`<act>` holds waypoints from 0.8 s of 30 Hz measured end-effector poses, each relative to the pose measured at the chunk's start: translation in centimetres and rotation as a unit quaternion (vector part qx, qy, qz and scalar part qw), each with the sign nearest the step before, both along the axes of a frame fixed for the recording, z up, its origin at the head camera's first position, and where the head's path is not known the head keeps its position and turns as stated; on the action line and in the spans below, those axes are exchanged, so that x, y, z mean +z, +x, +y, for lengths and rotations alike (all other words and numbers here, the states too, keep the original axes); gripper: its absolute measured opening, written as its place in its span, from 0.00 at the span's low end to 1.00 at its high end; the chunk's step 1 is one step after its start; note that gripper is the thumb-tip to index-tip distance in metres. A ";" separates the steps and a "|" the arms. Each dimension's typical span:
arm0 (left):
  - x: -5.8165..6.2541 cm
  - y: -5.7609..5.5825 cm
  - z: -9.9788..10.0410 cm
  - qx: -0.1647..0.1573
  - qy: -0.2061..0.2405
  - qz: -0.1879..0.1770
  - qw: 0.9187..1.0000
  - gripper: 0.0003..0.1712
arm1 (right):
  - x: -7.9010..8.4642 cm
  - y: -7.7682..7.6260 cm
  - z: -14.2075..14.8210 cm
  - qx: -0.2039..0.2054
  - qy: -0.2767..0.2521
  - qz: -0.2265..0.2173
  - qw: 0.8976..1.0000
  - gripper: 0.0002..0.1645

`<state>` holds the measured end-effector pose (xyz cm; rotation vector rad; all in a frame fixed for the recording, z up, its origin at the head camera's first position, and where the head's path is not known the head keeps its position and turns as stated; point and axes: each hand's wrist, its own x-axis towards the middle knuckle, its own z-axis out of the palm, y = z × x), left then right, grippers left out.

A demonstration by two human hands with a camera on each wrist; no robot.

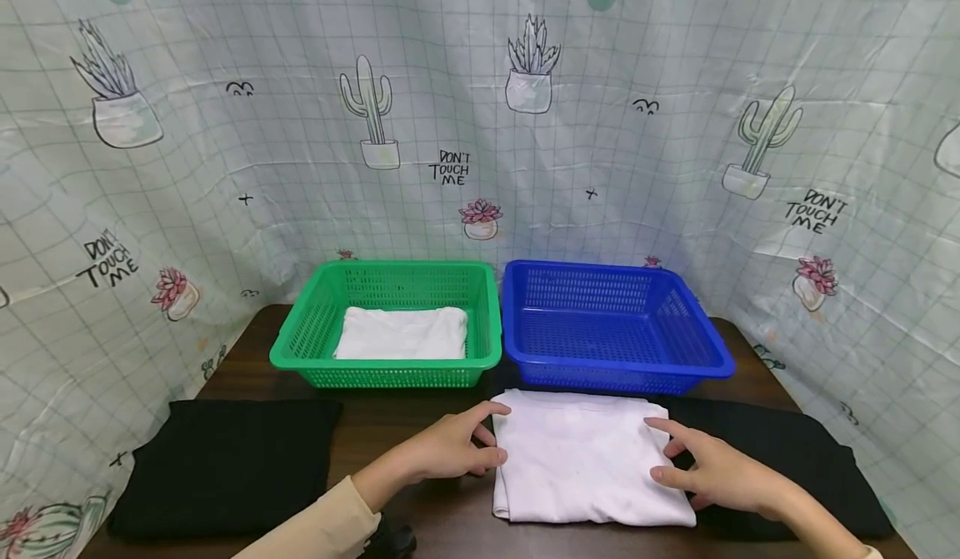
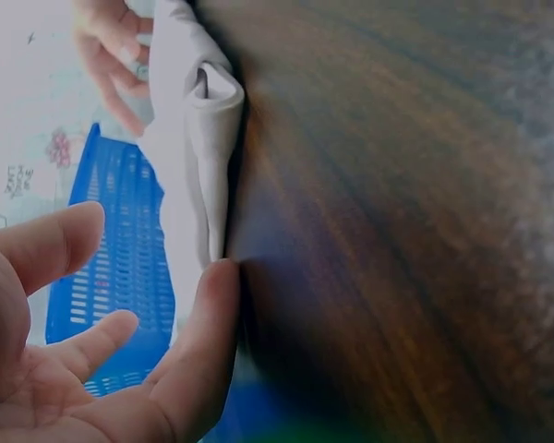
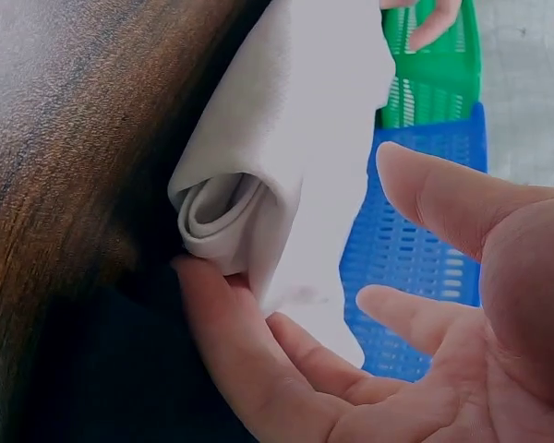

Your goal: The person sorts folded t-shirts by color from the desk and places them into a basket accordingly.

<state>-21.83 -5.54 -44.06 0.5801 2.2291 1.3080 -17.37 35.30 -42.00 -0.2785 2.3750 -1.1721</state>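
Observation:
A folded white garment [image 1: 581, 459] lies on the dark table in front of the blue basket, its right part over a folded black cloth [image 1: 780, 459]. My left hand [image 1: 453, 444] is at its left edge, fingers spread and gently bent. In the left wrist view one fingertip [image 2: 222, 277] sits right at the bottom of the folded edge. Across from it, my right hand [image 1: 712, 467] is at the right edge, thumb and forefinger apart over the top. The right wrist view shows fingers [image 3: 226, 323] against the underside of the rolled fold [image 3: 231, 203].
Behind stand a green basket [image 1: 386, 373] with a folded white cloth [image 1: 401, 334] in it and a blue basket [image 1: 600, 373] beside it. Another folded black cloth [image 1: 232, 467] lies at the left. A printed curtain [image 1: 420, 109] hangs around the table's back and sides.

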 end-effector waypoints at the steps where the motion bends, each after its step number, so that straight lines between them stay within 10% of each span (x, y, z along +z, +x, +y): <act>1: 0.0 0.0 0.0 0.000 -0.001 -0.001 1.000 0.35 | 0.0 0.0 0.0 0.000 -0.001 -0.002 1.000 0.49; 13: -0.1 -0.1 0.6 0.015 0.031 -0.038 0.999 0.37 | -0.1 0.0 0.3 -0.021 -0.001 -0.004 1.000 0.49; 24: -0.4 -0.2 1.8 0.022 0.046 -0.049 0.998 0.38 | -1.7 -0.9 0.7 -0.008 -0.104 -0.050 0.993 0.48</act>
